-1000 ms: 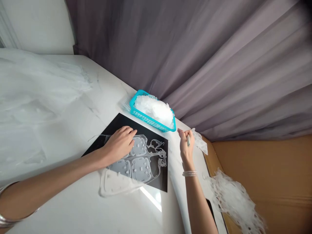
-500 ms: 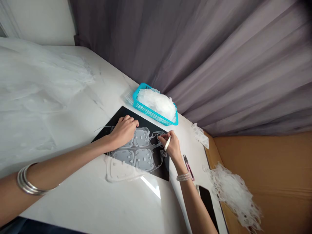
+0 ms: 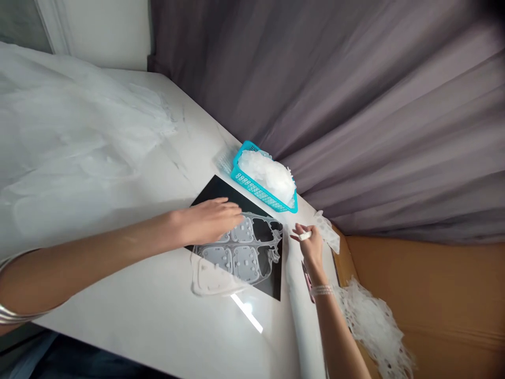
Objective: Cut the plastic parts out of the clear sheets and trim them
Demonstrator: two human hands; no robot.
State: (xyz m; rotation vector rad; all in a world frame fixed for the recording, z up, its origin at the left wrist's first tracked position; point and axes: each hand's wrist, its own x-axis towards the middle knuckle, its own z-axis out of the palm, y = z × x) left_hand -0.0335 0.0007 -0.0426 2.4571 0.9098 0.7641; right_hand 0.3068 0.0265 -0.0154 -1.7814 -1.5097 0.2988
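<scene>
The left hand (image 3: 215,218) lies flat, fingers extended, on the clear moulded sheet (image 3: 245,262), which rests partly on a black mat (image 3: 215,188) and partly on the white table (image 3: 158,316). The right hand (image 3: 310,245), half-curled with a small white item (image 3: 304,236) at its fingers, held or worn I cannot tell, has left the sheet's edge, where it was half a second ago. Beyond stand a filled blue basket (image 3: 256,191), grey-purple curtain (image 3: 335,95) and brown cardboard (image 3: 434,295).

Left hand (image 3: 215,222) stretches flat across the translucent moulded plastic (image 3: 245,260), right hand (image 3: 311,245) poised near the turquoise basket (image 3: 262,196)!
</scene>
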